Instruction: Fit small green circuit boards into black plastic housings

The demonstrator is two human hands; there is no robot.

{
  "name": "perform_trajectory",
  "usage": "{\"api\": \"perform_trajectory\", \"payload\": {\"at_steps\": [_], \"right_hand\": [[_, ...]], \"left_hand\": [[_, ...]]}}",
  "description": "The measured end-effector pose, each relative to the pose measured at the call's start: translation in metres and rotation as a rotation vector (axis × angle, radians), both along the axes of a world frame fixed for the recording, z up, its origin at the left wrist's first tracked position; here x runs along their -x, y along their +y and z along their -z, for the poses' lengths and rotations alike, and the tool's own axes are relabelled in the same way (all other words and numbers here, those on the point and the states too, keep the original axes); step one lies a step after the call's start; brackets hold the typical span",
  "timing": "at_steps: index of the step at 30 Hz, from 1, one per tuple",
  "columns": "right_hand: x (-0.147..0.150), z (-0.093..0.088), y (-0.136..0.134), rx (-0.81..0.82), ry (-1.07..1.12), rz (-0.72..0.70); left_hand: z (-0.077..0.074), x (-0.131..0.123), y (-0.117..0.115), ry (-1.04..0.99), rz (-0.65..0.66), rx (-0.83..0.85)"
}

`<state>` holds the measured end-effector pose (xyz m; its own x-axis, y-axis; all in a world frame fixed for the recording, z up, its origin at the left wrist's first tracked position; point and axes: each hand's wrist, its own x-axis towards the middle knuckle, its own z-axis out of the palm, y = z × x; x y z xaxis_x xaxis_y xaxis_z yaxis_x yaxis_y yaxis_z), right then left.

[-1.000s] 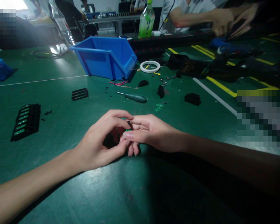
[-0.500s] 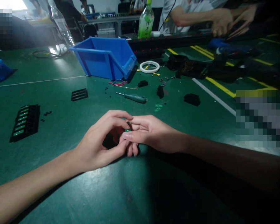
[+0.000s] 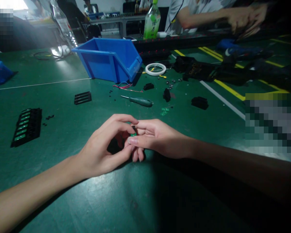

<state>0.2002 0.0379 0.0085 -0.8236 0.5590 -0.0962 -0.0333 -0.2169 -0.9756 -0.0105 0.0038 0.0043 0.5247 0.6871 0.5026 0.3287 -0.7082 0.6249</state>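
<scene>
My left hand [image 3: 103, 145] and my right hand [image 3: 157, 137] meet low over the green table, fingertips together. Between them a small green circuit board [image 3: 133, 134] with a dark part beside it shows only in part; fingers cover the rest. My right thumb presses near the board, and the left fingers curl round it from the other side. Beyond the hands lies a screwdriver [image 3: 140, 102] with a green handle. Several small green boards [image 3: 164, 111] rest to its right. On the far left is a black holder [image 3: 27, 127] with a row of green boards in it.
A blue bin [image 3: 108, 61] stands behind the screwdriver, a white tape roll [image 3: 155, 69] to its right. Black plastic parts [image 3: 199, 102], a slotted black frame [image 3: 82, 97], loose screws [image 3: 170, 84] and thin wires [image 3: 126, 86] lie about. Across the table a co-worker's hands [image 3: 247, 21] are busy.
My hands stay almost still, holding the same small board. At the back right, the co-worker's hands have shifted slightly and come closer together.
</scene>
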Motion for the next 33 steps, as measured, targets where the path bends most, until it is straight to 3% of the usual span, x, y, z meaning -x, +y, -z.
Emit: {"api": "perform_trajectory", "payload": {"at_steps": [33], "right_hand": [[-0.0007,0.0012,-0.0004,-0.013,-0.002,-0.007]], "left_hand": [[-0.0002,0.0013,0.0005,-0.007,0.029,-0.110]]}}
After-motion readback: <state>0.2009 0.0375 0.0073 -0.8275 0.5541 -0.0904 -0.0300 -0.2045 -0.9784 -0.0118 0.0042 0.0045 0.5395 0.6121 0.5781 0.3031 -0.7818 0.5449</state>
